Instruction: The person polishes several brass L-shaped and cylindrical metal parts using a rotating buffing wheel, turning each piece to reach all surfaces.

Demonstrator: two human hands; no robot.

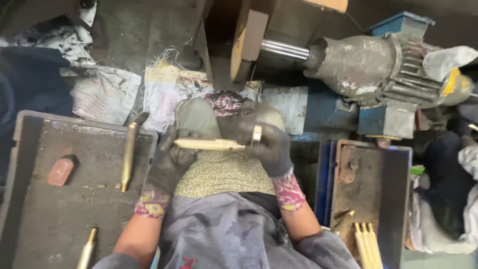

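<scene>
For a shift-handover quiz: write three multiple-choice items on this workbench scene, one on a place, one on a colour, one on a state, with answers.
1. Where does the reddish block lie?
A. In the dark tray on the left
B. On the motor
C. In the lap

2. What colour is the motor's stand?
A. Green
B. Blue
C. White

3. How is the brass rod held?
A. Lying loose in a tray
B. By one hand only
C. By both gloved hands

Answers:
1 A, it rests on the tray floor near another brass piece.
2 B, the painted metal under the motor is blue.
3 C, the left hand and right hand grip its two ends.
</scene>
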